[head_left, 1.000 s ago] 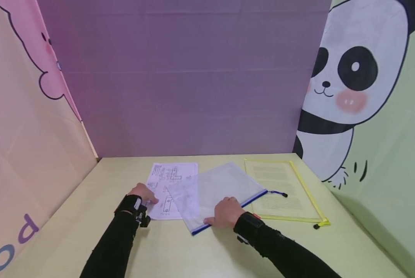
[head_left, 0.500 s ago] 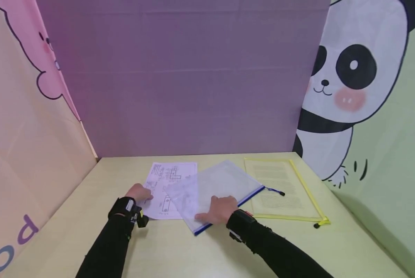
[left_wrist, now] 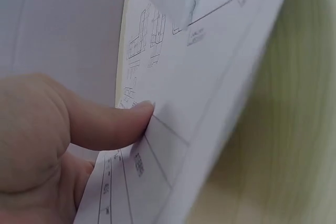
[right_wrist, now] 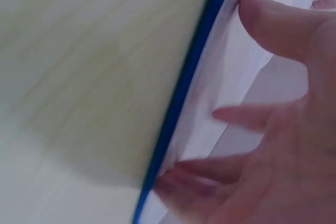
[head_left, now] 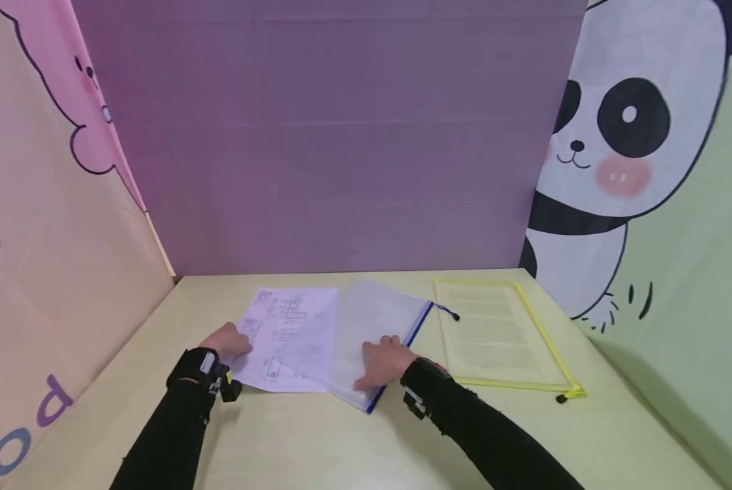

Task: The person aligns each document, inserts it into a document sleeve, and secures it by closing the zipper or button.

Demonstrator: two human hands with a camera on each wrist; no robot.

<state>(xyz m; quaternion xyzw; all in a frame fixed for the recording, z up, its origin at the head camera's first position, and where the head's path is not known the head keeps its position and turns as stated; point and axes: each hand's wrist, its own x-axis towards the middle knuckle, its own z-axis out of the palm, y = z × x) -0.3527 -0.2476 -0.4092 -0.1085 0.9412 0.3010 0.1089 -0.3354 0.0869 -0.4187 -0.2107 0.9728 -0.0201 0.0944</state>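
A printed sheet of paper [head_left: 283, 313] with line drawings lies at the left of the table. My left hand [head_left: 226, 340] pinches its left edge, the thumb [left_wrist: 113, 124] on top and the other fingers behind the sheet, which tilts up there. Over the sheet's right part lies a translucent zip pouch [head_left: 366, 313] with a blue zipper edge [right_wrist: 184, 87] and a blue cord pull. My right hand [head_left: 386, 361] rests on this pouch beside the zipper, fingers spread, fingertips touching the surface.
A yellow-edged zip pouch [head_left: 494, 333] with a printed page inside lies flat at the right of the table [head_left: 317, 449]. A purple curtain [head_left: 341, 136] hangs behind the table's far edge, with printed cloth walls at both sides.
The blue-edged pouch has turned, its zipper edge swinging steeper and its cord end moving left. My left hand and the sheet have shifted left. My right hand's fingers have moved over the pouch.
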